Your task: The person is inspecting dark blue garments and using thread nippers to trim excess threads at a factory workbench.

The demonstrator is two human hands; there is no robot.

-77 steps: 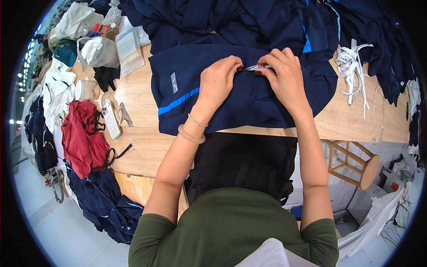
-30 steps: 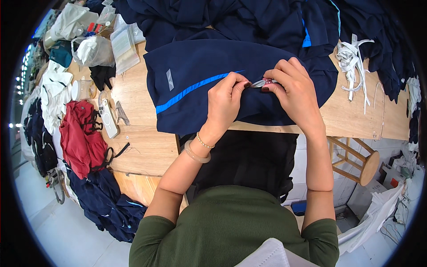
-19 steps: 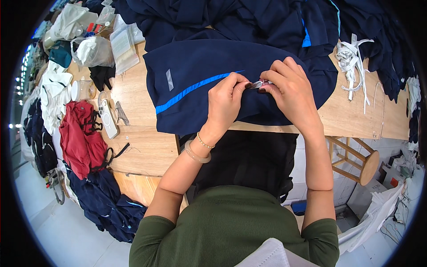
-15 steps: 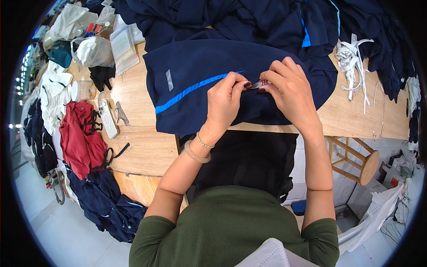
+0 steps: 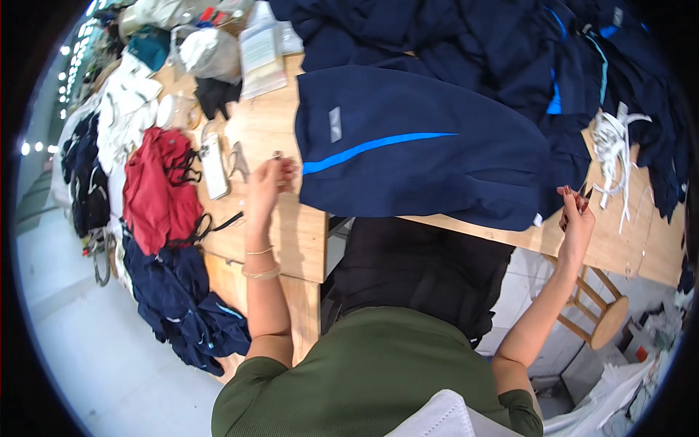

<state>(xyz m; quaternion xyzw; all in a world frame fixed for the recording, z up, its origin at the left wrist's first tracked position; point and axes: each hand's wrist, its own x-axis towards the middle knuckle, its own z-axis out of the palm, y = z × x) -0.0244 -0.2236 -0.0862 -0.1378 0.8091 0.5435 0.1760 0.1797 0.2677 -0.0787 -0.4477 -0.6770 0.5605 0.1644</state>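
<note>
A navy garment piece [image 5: 408,175] with a bright blue tapering stripe [image 5: 364,149] and a small grey patch [image 5: 335,124] lies flat across the table's front edge. Just off its left edge, my left hand [image 5: 266,191] is raised with its fingers curled together; blur hides what they may pinch. At the garment's right end, my right hand [image 5: 576,222] is closed around what look like small thread snips [image 5: 586,192]. Only their dark pointed tip shows past the fingers. A small white tag [image 5: 537,219] sits at the garment's lower right corner.
More navy garments [image 5: 437,36] are heaped behind. White cords [image 5: 613,146] lie at the right. Leftward are a phone [image 5: 214,167], red cloth [image 5: 162,193], plastic packets [image 5: 262,62] and a clear jar [image 5: 175,111]. A wooden stool [image 5: 608,320] stands below the table at the right.
My hands were together over the garment, working at a small spot. They have parted, left hand leftward and right hand rightward. The garment now lies flatter, and the view has shifted.
</note>
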